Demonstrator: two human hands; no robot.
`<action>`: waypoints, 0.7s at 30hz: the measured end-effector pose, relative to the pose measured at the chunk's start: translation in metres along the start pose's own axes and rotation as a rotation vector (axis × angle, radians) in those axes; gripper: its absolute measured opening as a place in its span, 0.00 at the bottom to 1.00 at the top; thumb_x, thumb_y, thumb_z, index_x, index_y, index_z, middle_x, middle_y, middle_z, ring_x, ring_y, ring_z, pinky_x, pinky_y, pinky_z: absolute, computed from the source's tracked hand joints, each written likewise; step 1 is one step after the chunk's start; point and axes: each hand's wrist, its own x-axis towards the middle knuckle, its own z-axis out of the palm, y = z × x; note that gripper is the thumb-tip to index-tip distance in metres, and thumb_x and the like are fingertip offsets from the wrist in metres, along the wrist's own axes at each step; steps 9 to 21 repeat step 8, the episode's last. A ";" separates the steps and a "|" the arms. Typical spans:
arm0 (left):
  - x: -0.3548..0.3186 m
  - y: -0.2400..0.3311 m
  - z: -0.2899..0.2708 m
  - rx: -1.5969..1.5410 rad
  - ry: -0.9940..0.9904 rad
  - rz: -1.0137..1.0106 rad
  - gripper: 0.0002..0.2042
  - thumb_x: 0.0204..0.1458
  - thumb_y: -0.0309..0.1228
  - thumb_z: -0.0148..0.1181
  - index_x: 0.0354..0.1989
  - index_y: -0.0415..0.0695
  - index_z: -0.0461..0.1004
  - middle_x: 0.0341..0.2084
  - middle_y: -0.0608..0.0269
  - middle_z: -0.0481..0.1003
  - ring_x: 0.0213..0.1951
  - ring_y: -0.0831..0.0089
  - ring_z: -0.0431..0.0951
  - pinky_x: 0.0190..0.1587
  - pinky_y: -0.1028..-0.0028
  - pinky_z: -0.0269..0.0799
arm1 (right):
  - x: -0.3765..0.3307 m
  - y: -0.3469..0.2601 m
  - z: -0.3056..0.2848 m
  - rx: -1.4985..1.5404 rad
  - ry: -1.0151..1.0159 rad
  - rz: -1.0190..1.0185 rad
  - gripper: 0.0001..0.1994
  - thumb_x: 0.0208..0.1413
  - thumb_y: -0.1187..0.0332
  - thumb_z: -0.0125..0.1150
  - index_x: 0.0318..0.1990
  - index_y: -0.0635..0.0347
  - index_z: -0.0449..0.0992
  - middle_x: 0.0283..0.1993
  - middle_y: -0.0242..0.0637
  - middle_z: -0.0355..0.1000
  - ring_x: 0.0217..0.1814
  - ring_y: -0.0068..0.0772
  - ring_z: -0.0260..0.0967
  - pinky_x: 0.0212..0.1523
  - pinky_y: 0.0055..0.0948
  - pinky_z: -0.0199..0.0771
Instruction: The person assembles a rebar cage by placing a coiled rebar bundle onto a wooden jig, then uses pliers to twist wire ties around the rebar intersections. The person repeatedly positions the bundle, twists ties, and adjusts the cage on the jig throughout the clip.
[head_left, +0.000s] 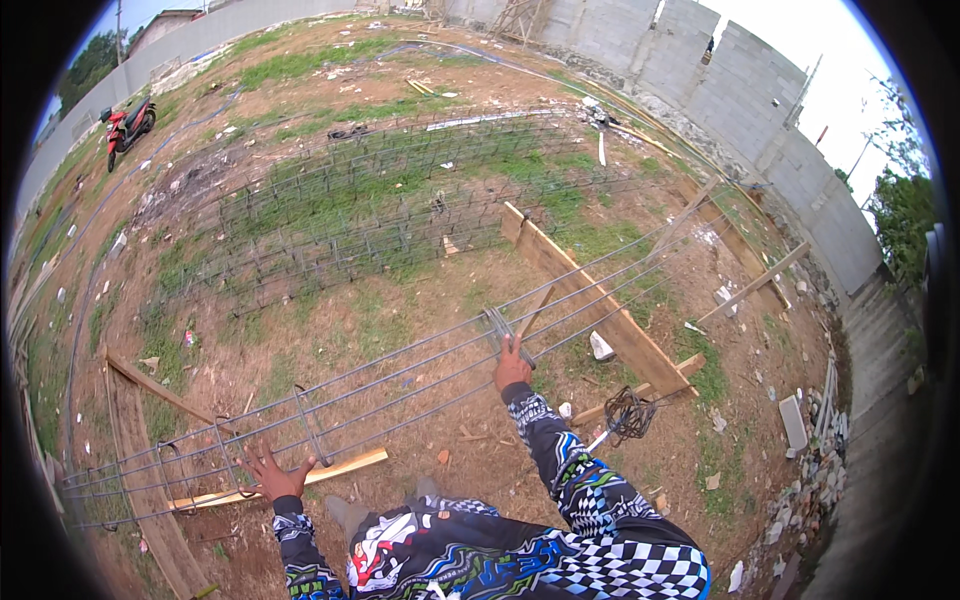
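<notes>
Long steel rebar rods (410,383) run side by side from the lower left to the upper right in front of me. My left hand (275,474) is at the nearer rods with its fingers spread, close to a bent stirrup (310,427) that hangs around them. Further along, my right hand (512,367) grips a bundle of stirrups (497,328) gathered on the rods. More stirrups (168,462) are spaced toward the left end. Part of the bundle is hidden by my right hand.
A wooden plank (610,305) on edge crosses under the rods at right; another board (145,470) lies at left. A tangled wire coil (630,413) is right of my arm. Assembled rebar cages (380,165) lie beyond. Rubble (820,480) lines the right side. A red motorbike (128,130) stands far left.
</notes>
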 end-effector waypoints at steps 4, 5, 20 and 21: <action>0.001 0.000 0.001 0.023 -0.009 -0.002 0.61 0.24 0.70 0.67 0.72 0.58 0.49 0.74 0.59 0.35 0.73 0.49 0.27 0.60 0.24 0.25 | 0.003 0.000 -0.001 0.020 -0.067 0.029 0.42 0.45 0.70 0.61 0.71 0.49 0.51 0.75 0.50 0.42 0.40 0.56 0.75 0.42 0.46 0.76; 0.002 0.000 0.001 0.021 -0.008 0.002 0.61 0.24 0.70 0.67 0.72 0.58 0.49 0.74 0.59 0.35 0.73 0.49 0.27 0.60 0.24 0.25 | 0.003 0.001 0.000 0.004 -0.056 0.023 0.41 0.46 0.70 0.61 0.71 0.49 0.52 0.75 0.50 0.43 0.39 0.56 0.76 0.41 0.45 0.76; 0.004 0.003 0.003 0.013 -0.003 0.013 0.61 0.25 0.71 0.67 0.72 0.58 0.49 0.74 0.59 0.34 0.73 0.49 0.27 0.61 0.24 0.25 | 0.006 0.002 0.000 -0.027 -0.026 0.010 0.40 0.47 0.69 0.61 0.71 0.50 0.53 0.74 0.50 0.45 0.37 0.54 0.77 0.38 0.43 0.76; 0.004 0.003 0.003 0.013 -0.003 0.013 0.61 0.25 0.71 0.67 0.72 0.58 0.49 0.74 0.59 0.34 0.73 0.49 0.27 0.61 0.24 0.25 | 0.006 0.002 0.000 -0.027 -0.026 0.010 0.40 0.47 0.69 0.61 0.71 0.50 0.53 0.74 0.50 0.45 0.37 0.54 0.77 0.38 0.43 0.76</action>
